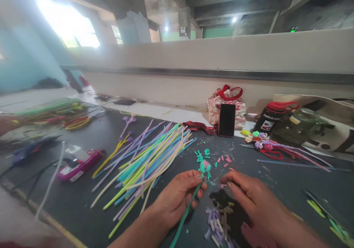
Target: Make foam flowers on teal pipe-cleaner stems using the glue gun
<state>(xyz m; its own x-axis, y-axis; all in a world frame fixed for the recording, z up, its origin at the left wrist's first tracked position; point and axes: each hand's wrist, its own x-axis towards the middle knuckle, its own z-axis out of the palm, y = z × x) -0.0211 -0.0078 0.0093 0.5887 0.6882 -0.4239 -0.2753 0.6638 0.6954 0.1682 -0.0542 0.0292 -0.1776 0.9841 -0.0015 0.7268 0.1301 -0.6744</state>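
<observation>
A fuzzy green pipe cleaner (184, 214), thin and stem-like, is being pinched by the left hand (177, 196), with the fingers (197, 189) curled shut around it; a small flower-shaped twist (205, 166) of teal and pink is sitting at its upper tip. The right hand (249, 196) is being held at 3 o'clock of the left, fingers loosely curved and half open, gripping nothing that can be made out, fingertips just beside the flower.

On the dark matte surface (83, 207), short cut bits of purple and cream chenille (217, 226) are lying at 6 o'clock of the hands, and teal and pink snippets (212, 157) at 12 o'clock. A loose fan of long pastel stems (143, 159) is spread at 10 o'clock. A glossy pink glue gun (79, 165) is resting at 9 o'clock. At 1 o'clock, a black phone (226, 120) is being propped against a floral fabric bag (225, 104); a dark bottle (269, 117) with a red lid is bearing white lettering too blurred to be read.
</observation>
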